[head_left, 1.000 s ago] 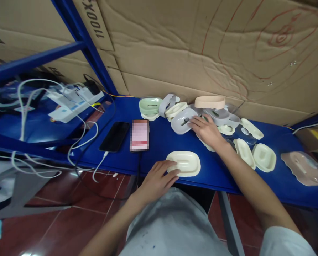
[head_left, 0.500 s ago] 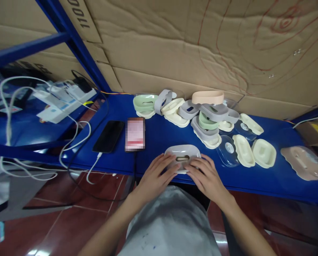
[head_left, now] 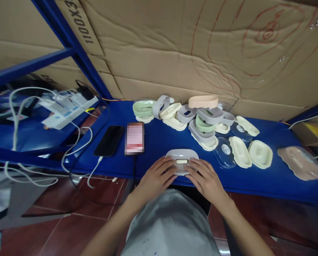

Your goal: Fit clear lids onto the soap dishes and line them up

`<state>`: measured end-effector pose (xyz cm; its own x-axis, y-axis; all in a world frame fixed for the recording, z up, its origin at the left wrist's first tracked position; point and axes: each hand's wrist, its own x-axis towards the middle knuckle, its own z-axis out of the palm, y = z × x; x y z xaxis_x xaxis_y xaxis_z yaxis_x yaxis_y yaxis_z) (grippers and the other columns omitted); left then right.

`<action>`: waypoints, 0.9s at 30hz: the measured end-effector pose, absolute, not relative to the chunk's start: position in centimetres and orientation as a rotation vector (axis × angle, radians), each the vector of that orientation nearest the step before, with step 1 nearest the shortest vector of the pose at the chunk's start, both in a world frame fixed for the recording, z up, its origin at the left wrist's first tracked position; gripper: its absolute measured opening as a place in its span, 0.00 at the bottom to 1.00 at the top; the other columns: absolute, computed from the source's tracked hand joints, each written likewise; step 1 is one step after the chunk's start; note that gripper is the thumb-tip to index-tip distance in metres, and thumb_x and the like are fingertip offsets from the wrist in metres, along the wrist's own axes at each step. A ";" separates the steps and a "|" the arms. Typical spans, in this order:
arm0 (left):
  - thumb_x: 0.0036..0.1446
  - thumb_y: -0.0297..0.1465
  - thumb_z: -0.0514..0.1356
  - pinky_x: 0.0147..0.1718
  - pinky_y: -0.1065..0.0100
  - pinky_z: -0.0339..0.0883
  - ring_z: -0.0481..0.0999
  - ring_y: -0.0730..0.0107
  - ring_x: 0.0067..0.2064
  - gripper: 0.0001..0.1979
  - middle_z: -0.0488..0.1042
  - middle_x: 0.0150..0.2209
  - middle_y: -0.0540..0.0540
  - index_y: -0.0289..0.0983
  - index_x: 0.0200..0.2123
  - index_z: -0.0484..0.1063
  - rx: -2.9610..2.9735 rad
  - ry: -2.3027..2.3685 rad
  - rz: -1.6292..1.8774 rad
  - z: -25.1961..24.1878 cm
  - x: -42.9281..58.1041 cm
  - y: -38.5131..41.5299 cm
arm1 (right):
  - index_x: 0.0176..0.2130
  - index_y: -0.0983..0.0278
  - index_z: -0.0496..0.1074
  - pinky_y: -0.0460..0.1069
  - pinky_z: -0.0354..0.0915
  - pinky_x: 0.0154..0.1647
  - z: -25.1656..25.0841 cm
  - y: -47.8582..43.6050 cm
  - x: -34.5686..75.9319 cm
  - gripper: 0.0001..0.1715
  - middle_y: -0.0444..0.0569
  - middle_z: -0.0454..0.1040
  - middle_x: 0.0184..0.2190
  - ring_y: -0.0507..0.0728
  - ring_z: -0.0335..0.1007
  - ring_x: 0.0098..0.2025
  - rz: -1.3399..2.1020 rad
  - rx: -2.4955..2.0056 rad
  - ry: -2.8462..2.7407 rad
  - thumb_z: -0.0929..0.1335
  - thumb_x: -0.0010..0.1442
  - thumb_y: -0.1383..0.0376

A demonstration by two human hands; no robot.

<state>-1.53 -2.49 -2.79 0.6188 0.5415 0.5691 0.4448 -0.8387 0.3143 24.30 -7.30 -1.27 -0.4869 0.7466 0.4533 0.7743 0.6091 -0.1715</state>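
A grey oval soap dish lies near the front edge of the blue table, in front of my body. A cream bar shows through the slot in its middle. My left hand grips its left end, fingers laid over the rim. On the right end, my right hand holds it the same way. The fingers hide both ends of the dish, and its underside cannot be seen. Behind it is a pile of similar parts, among them a grey tray on a cream base.
Left of the dish lie a phone with a lit screen and a black phone on a white cable. To the right are clear lids, cream bases and a pinkish dish. A cardboard wall stands behind.
The slot in the grey dish was partly dark; a cream bar now fills its middle. Both hands stay on the ends, and the camera view has shifted slightly.
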 end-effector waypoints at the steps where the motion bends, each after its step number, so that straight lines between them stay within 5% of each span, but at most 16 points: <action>1: 0.70 0.27 0.64 0.66 0.48 0.73 0.76 0.56 0.65 0.11 0.80 0.55 0.40 0.37 0.54 0.75 2.689 0.828 1.030 -2.8 -1.5 -2.5 | 0.62 0.60 0.74 0.63 0.67 0.68 -1.0 -6.9 24.4 0.19 0.54 0.78 0.60 0.62 0.71 0.66 -0.058 -1.181 -2.362 0.69 0.73 0.64; 6: 0.70 0.28 0.65 0.66 0.48 0.74 0.77 0.56 0.63 0.10 0.80 0.54 0.41 0.38 0.52 0.75 2.657 0.838 1.048 -3.1 -1.7 -2.6 | 0.64 0.61 0.72 0.63 0.67 0.64 1.9 -3.0 25.8 0.21 0.55 0.77 0.62 0.64 0.72 0.64 -0.212 -1.374 -2.315 0.65 0.76 0.62; 11: 0.70 0.29 0.64 0.65 0.47 0.74 0.76 0.55 0.64 0.11 0.80 0.55 0.41 0.39 0.54 0.75 2.635 0.871 1.040 -3.0 -1.9 -2.8 | 0.61 0.66 0.75 0.61 0.69 0.50 2.4 -2.4 28.5 0.24 0.60 0.82 0.49 0.68 0.78 0.48 -0.536 -1.885 -1.982 0.66 0.75 0.54; 17: 0.70 0.28 0.64 0.64 0.47 0.75 0.78 0.55 0.63 0.10 0.80 0.54 0.41 0.40 0.53 0.76 2.644 0.897 1.047 -2.5 -1.8 -2.9 | 0.72 0.62 0.63 0.68 0.63 0.60 -1.3 -6.5 30.5 0.31 0.64 0.73 0.64 0.73 0.70 0.63 -0.545 -1.888 -1.941 0.64 0.75 0.58; 24: 0.68 0.27 0.64 0.66 0.49 0.73 0.77 0.57 0.63 0.11 0.79 0.55 0.41 0.39 0.53 0.76 2.622 0.828 1.047 -2.5 -1.8 -2.9 | 0.72 0.56 0.64 0.72 0.56 0.70 -2.9 -7.9 31.7 0.32 0.61 0.61 0.73 0.73 0.54 0.76 -0.263 -1.803 -1.892 0.66 0.74 0.55; 27: 0.67 0.27 0.66 0.64 0.49 0.75 0.75 0.54 0.66 0.12 0.75 0.61 0.39 0.40 0.53 0.76 2.580 0.830 1.073 -2.6 -2.1 -3.1 | 0.72 0.54 0.63 0.73 0.56 0.70 -2.7 -8.1 31.5 0.31 0.59 0.67 0.70 0.72 0.60 0.73 -0.268 -1.828 -1.783 0.66 0.74 0.55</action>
